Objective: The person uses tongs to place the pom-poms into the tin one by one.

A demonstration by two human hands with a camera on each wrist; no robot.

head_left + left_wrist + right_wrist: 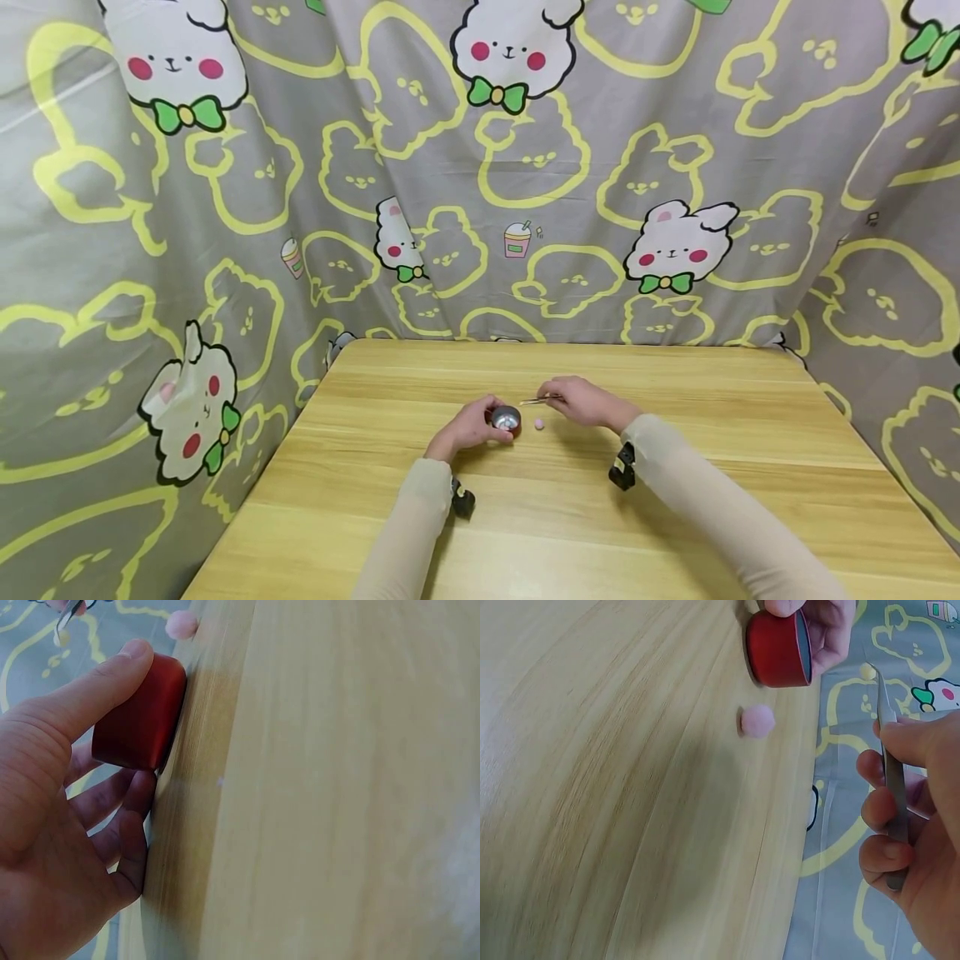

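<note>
My left hand [472, 423] grips a small round red tin [142, 712] by its side, thumb on one side and fingers on the other, while it stands on the table. Seen from above, the tin is uncovered, with a shiny inside and something pale in it, too small to make out. In my right hand [922, 787] are metal tweezers [894, 780], pinched between thumb and fingers. At their tips is a small yellow ball [867, 671], held above the table to the right of the tin. A fuzzy pink ball [757, 721] lies on the table beside the tin.
The light wooden table [570, 533] reaches back to a grey curtain [450, 167] with yellow outlines and white cartoon animals, which also hangs at both sides. A black wrist camera [463, 500] sits on the left wrist, another black device [622, 468] on the right.
</note>
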